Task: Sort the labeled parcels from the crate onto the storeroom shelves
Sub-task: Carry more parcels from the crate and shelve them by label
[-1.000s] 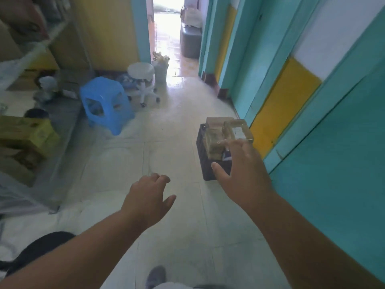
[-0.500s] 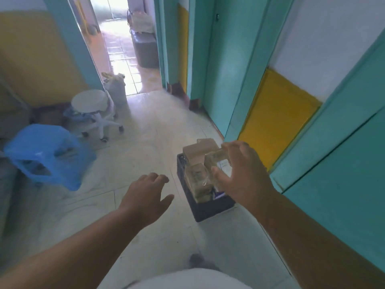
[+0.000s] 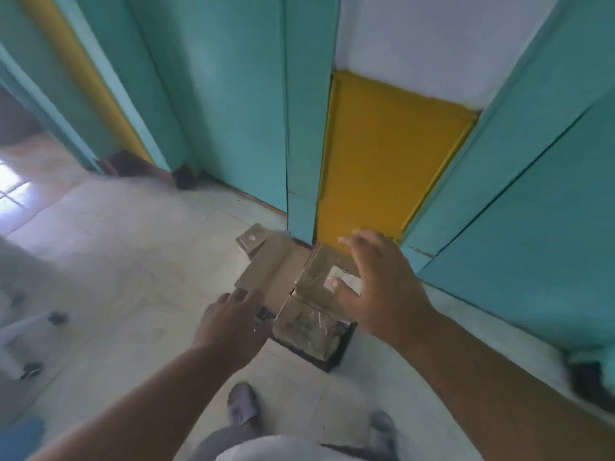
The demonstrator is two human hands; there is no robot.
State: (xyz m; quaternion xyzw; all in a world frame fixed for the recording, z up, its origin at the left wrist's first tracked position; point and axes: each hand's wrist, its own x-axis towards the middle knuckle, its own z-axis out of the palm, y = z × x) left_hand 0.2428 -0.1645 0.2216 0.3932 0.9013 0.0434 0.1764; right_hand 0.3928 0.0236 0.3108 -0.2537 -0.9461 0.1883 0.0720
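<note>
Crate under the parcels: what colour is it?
Dark, near black, judging by the crate rim seen in the head view below the parcels.

No text, number or brand can be read. Near the middle of the frame, the small parcel [image 3: 250, 240] at the far end of the crate [image 3: 336, 356] bears a white round mark on its top, too blurred to make out. Just right of centre, the taped parcel [image 3: 319, 277] carries a white label [image 3: 336, 273] beside the right hand's [image 3: 379, 287] thumb; its print is not legible.
</note>
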